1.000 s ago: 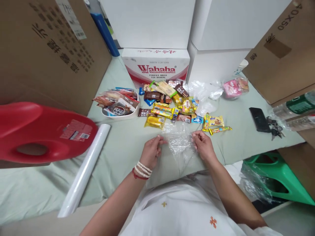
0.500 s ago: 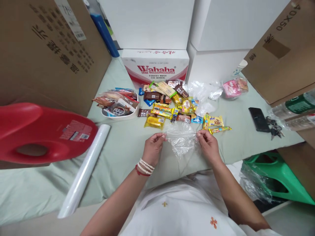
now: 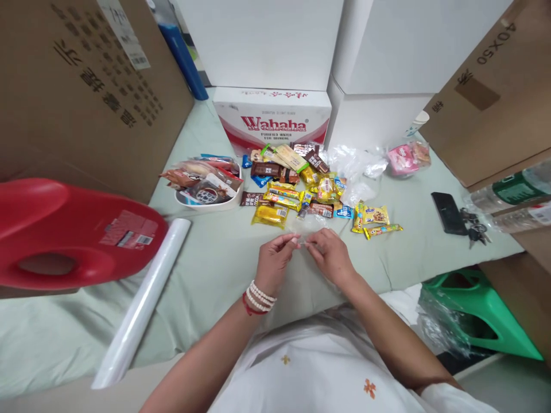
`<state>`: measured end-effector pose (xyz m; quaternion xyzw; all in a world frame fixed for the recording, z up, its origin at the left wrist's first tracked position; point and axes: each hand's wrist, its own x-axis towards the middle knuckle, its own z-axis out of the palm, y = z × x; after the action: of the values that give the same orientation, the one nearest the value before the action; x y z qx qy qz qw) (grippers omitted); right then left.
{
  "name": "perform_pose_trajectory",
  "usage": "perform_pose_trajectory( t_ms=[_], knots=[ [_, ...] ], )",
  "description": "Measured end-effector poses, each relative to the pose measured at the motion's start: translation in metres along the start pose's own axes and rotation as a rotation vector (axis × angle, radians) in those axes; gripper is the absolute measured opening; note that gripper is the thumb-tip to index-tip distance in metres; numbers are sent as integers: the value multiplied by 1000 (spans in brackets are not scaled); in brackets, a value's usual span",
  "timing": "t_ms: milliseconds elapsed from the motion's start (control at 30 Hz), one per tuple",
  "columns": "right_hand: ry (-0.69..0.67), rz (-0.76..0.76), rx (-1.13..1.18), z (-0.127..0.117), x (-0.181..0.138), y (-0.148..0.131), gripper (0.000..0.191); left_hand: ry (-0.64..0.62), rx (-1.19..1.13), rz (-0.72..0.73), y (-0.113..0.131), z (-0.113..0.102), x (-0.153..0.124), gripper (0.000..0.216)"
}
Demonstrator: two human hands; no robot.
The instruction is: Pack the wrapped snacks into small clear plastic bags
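Note:
Close together near the table's front, both hands pinch the edge of a clear plastic zip bag (image 3: 317,222), mostly hidden behind the fingers. My left hand (image 3: 278,261) has thumb and forefinger pressed together at the bag's left end. My right hand (image 3: 330,258) is closed on it just to the right. Just beyond the hands lies a pile of wrapped snacks, among them a yellow packet (image 3: 270,215), a cocoa bar (image 3: 251,198) and a cookie packet (image 3: 375,215). Left of the pile, a white bin (image 3: 230,203) holds more packets.
A red jug (image 3: 99,229) and a white roll (image 3: 142,304) lie on the left. Behind stand a Wahaha carton (image 3: 275,123) and white boxes. Crumpled clear bags (image 3: 355,166), a pink packet (image 3: 402,159), a phone (image 3: 449,213), keys (image 3: 477,232) and plastic bottles (image 3: 516,186) are at right.
My right hand has moved left, close to my left hand. The bag, stretched between them before, is now mostly covered by the hands.

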<state>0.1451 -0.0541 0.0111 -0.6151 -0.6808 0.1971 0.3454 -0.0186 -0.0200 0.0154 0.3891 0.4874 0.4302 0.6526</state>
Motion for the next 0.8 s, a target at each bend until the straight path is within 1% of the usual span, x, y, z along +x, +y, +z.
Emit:
perform_pose_trajectory(
  t_ms=[100, 167, 233, 300, 367, 433, 533, 667, 733, 800],
  knots=[
    [13, 157, 242, 13, 0, 8, 14, -32, -50, -2, -3, -4, -1, 52],
    [12, 257, 371, 16, -1, 8, 18, 32, -48, 19, -8, -6, 0, 58],
    [22, 324, 436, 18, -2, 7, 22, 138, -25, 29, -15, -6, 1, 59],
    [40, 350, 462, 19, -3, 5, 24, 187, -15, -18, -21, -4, 2, 54],
    [50, 351, 472, 19, -3, 4, 24, 161, -29, -88, -24, -1, 3, 50],
    [43, 335, 469, 18, -3, 3, 23, 112, -42, -119, -24, 2, 4, 49],
    [-2, 311, 469, 15, -3, -1, 20, 77, -4, -72, -21, 4, 5, 45],
    [-57, 359, 574, 12, -4, -2, 25, 51, 70, 4, -22, 5, 4, 34],
    [-29, 402, 660, 10, -5, -1, 28, 57, 78, 28, -24, 4, 3, 33],
    [28, 440, 738, 7, -5, 1, 30, 71, 34, -4, -25, 3, 0, 35]
  ],
)
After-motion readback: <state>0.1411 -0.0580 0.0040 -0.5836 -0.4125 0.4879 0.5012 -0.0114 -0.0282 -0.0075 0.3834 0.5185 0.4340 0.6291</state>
